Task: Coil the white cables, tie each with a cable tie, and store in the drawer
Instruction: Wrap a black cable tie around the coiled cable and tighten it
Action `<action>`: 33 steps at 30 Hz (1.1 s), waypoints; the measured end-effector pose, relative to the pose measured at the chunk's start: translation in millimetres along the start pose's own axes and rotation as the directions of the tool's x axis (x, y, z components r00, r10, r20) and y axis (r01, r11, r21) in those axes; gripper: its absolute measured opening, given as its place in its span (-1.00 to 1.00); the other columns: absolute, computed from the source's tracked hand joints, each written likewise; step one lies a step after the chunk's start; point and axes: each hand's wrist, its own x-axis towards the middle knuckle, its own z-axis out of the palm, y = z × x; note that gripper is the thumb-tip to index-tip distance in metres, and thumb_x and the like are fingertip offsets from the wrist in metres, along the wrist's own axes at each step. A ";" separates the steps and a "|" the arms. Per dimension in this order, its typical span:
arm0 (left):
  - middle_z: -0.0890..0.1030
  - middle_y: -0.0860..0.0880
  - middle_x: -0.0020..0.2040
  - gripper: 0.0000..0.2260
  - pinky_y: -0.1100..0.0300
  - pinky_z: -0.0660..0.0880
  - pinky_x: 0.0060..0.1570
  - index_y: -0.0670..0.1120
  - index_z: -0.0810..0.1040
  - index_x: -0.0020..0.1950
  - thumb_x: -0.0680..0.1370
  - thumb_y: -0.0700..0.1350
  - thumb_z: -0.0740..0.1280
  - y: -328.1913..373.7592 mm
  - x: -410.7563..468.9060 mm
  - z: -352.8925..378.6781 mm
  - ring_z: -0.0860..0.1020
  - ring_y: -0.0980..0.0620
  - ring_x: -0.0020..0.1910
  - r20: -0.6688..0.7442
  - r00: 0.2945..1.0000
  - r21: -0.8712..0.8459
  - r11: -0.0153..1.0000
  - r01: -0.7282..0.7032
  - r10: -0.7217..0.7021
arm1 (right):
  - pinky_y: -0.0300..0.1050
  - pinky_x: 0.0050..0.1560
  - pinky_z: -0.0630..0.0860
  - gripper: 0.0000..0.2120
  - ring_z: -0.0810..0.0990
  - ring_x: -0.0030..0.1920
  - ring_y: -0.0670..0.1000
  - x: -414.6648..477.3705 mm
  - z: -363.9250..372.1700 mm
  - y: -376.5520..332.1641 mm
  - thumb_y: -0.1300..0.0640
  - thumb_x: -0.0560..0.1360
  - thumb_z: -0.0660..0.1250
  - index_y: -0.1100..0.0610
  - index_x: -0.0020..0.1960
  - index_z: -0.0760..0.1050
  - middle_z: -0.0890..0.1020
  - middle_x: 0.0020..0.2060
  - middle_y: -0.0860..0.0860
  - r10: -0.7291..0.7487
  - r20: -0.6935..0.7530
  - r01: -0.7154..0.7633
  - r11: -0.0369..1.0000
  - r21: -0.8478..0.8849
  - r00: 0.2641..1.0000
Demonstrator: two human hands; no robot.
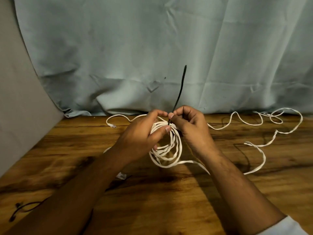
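A coiled white cable (166, 155) sits at the middle of the wooden table, lifted at its top by both hands. My left hand (144, 133) grips the top of the coil, thumb across the strands. My right hand (189, 126) pinches a black cable tie (179, 92) just above the coil; the tie's long tail stands up and leans right. The tie wraps the bundle between my fingers, partly hidden. A second white cable (264, 146) lies loose and uncoiled on the right of the table. A plug end (112, 125) lies at the left.
The wooden table (152, 192) runs up to a pale blue cloth backdrop (152, 48). A grey wall panel (17, 99) stands at the left. Thin black ties (22, 207) lie near the front left edge. No drawer is in view.
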 end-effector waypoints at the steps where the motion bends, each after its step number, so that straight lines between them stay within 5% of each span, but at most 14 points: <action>1: 0.67 0.05 -0.06 -0.79 -0.07 0.62 -0.21 0.09 0.50 0.26 0.64 0.07 0.33 0.1 0.4 0.0 0.66 0.09 -0.38 -0.002 1.000 -0.034 0.999 0.001 -0.001 | 0.07 -0.14 0.49 -0.88 0.54 -0.22 0.13 -0.8 0.9 -0.2 0.25 0.58 0.43 0.28 -0.09 0.56 0.58 -0.21 0.31 -0.013 -0.006 0.013 1.000 0.010 1.000; 5: 0.71 0.02 -0.06 -0.85 0.00 0.62 -0.22 0.05 0.59 0.13 0.60 0.04 0.38 -1.3 2.9 2.7 0.70 -0.01 -0.28 -0.031 0.998 -0.254 0.966 0.045 -0.054 | 0.13 -0.15 0.52 -0.88 0.56 -0.21 0.13 -1.8 3.4 -3.0 0.23 0.58 0.44 0.14 -0.13 0.57 0.60 -0.23 0.18 -0.078 -0.031 0.078 0.997 -0.016 0.996; 8: 0.72 -0.04 -0.04 -0.79 0.02 0.59 -0.23 -0.01 0.58 0.22 0.59 -0.06 0.43 1.3 3.9 7.2 0.68 -0.07 -0.30 -0.041 0.993 -0.403 0.911 0.083 -0.108 | 0.20 -0.15 0.57 -0.88 0.58 -0.21 0.12 -0.7 3.0 -3.6 0.19 0.57 0.45 0.10 -0.15 0.58 0.61 -0.24 0.19 -0.107 -0.035 0.105 0.993 -0.052 0.994; 12: 0.74 -0.01 -0.07 -0.75 -0.03 0.64 -0.23 -0.01 0.63 0.23 0.56 -0.13 0.48 0.9 3.2 6.7 0.69 -0.10 -0.30 -0.086 0.993 -0.359 0.932 0.047 -0.083 | 0.34 -0.13 0.59 -0.87 0.60 -0.19 0.18 -0.5 1.7 -2.1 0.18 0.57 0.44 0.20 -0.12 0.57 0.63 -0.17 0.35 -0.096 -0.040 0.094 0.995 -0.044 0.995; 16: 0.75 0.03 -0.07 -0.75 0.04 0.66 -0.28 -0.01 0.69 0.16 0.49 -0.10 0.53 -4.5 1.8 8.8 0.72 -0.03 -0.18 -0.122 0.991 -0.324 0.946 0.018 -0.060 | 0.15 -0.09 0.50 -0.88 0.55 -0.19 0.16 0.1 -0.3 -4.7 0.22 0.57 0.44 0.19 -0.13 0.58 0.61 -0.23 0.23 -0.025 -0.001 0.025 1.000 0.018 1.000; 19: 0.75 0.09 -0.02 -0.74 0.13 0.63 -0.11 -0.03 0.71 0.13 0.45 -0.13 0.57 -6.8 1.9 9.5 0.70 0.15 -0.09 -0.153 0.988 -0.252 0.967 -0.021 -0.018 | 0.09 -0.12 0.45 -0.81 0.51 -0.21 0.14 1.2 -0.9 -4.5 0.21 0.56 0.45 0.04 -0.22 0.60 0.57 -0.28 0.18 0.033 0.038 -0.033 0.999 0.007 0.999; 23: 0.74 -0.02 -0.09 -0.78 0.11 0.61 -0.34 -0.06 0.70 0.08 0.46 -0.21 0.57 -5.6 1.6 9.5 0.67 -0.07 -0.31 -0.105 0.990 -0.355 0.934 0.048 -0.091 | 0.07 -0.11 0.44 -0.82 0.50 -0.21 0.12 -0.5 -0.2 -3.8 0.27 0.59 0.41 0.13 -0.18 0.56 0.54 -0.28 0.15 0.060 0.054 -0.060 0.998 -0.004 0.997; 25: 0.73 -0.07 -0.12 -0.79 0.18 0.55 -0.38 -0.07 0.69 0.06 0.46 -0.22 0.57 -4.5 1.5 9.8 0.61 0.04 -0.41 -0.092 0.991 -0.367 0.929 0.057 -0.097 | 0.08 -0.10 0.45 -0.85 0.50 -0.21 0.13 -1.0 0.5 -3.4 0.28 0.59 0.41 0.15 -0.16 0.56 0.54 -0.27 0.16 0.059 0.056 -0.059 0.998 -0.001 0.997; 29: 0.73 -0.09 -0.10 -0.79 0.14 0.56 -0.37 -0.09 0.69 0.06 0.45 -0.23 0.57 -3.6 2.7 5.1 0.61 0.02 -0.37 -0.053 0.994 -0.412 0.909 0.067 -0.097 | 0.06 -0.13 0.47 -0.87 0.52 -0.21 0.15 0.0 -1.1 -4.3 0.26 0.58 0.42 0.15 -0.14 0.57 0.56 -0.25 0.19 0.067 0.056 -0.068 0.998 0.010 0.996; 33: 0.74 -0.09 -0.12 -0.79 -0.04 0.64 -0.30 -0.09 0.69 0.05 0.45 -0.22 0.58 -3.2 3.3 0.8 0.69 -0.21 -0.24 -0.015 0.997 -0.360 0.931 0.068 -0.078 | -0.20 -0.34 0.47 -0.81 0.53 -0.37 0.01 -1.1 0.9 -3.0 0.29 0.58 0.40 0.15 -0.20 0.54 0.58 -0.32 0.15 0.147 0.051 -0.149 0.988 0.039 0.988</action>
